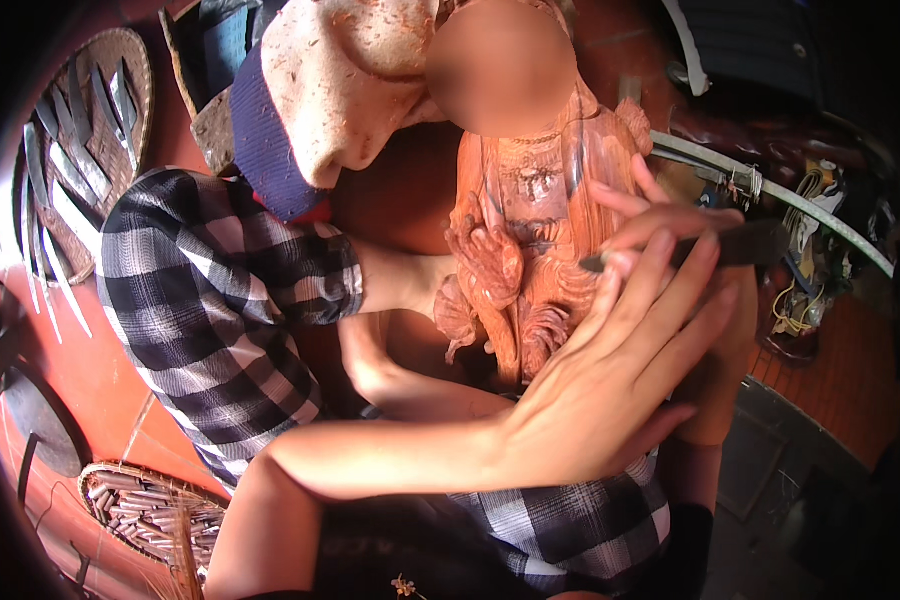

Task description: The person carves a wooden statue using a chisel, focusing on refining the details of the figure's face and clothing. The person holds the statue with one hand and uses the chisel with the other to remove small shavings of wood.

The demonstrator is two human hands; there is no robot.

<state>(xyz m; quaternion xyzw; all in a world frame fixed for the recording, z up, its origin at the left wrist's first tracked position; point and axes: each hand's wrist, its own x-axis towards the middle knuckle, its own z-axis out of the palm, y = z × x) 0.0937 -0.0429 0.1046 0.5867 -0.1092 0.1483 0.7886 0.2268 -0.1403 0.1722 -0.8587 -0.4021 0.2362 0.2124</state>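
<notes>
A reddish floor [125, 390] spreads beneath a cramped workspace, with black-and-white checked clothing [200, 290] filling much of the left side and more of it at the lower middle. Pale cloth [335, 75] with wood-coloured specks and a navy ribbed edge lies at the top. Just right of centre is a reddish-brown wood carving [575, 155], a figure with robe folds and a carved hand; a blurred disc covers its top. The person's left hand [610, 370] reaches across in front of the carving, fingers long, nearly straight and slightly apart, crossing over a tool; whether they clamp it I cannot tell. At the left edge, a round woven tray [135, 75] bears pointed metal blades [80, 165]; below it, a basket [95, 470] holds many short rod-shaped pieces [150, 515]. The right hand [660, 222] is beside the carving, two fingers raised and apart; its grip is partly hidden, so I cannot tell how firmly it closes. The dark tool [745, 245] points leftward, its tip near the carved folds.
</notes>
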